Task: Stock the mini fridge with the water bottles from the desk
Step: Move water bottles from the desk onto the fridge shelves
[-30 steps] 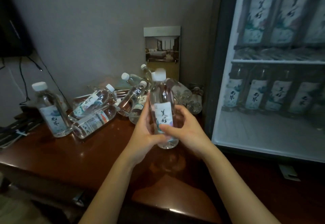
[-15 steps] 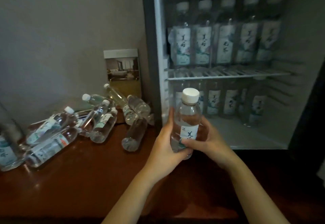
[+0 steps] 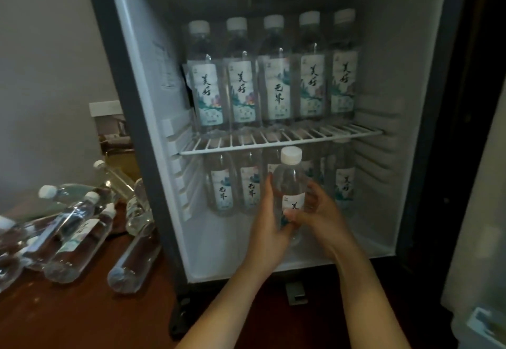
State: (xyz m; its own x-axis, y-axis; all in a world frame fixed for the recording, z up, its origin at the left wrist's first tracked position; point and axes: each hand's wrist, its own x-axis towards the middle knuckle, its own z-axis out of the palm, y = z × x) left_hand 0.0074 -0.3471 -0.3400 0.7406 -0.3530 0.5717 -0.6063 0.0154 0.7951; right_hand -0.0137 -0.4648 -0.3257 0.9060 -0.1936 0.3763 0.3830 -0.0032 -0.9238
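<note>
Left hand (image 3: 269,229) and right hand (image 3: 319,216) both grip the upright bottle (image 3: 291,181) — I would seat it level before the lower row (image 3: 223,192).

Bench (image 3: 68,316): dark red-brown wood, glossy. On my left a heap (image 3: 74,228) of bottles lies on it, all on their sides, several touching or overlapping, white caps mostly towards the wall. A lone bottle (image 3: 134,261) lies at the heap's right edge, base towards me, just beside the fridge (image 3: 131,102) frame. A card (image 3: 109,118) stands against the wall behind the heap.

Wire shelf (image 3: 273,140): top row (image 3: 275,75) of five bottles, upright, capped, side by side at the back.

Fridge floor (image 3: 224,250): lower row (image 3: 223,192) of upright bottles at the back; I cannot count them all.
</note>
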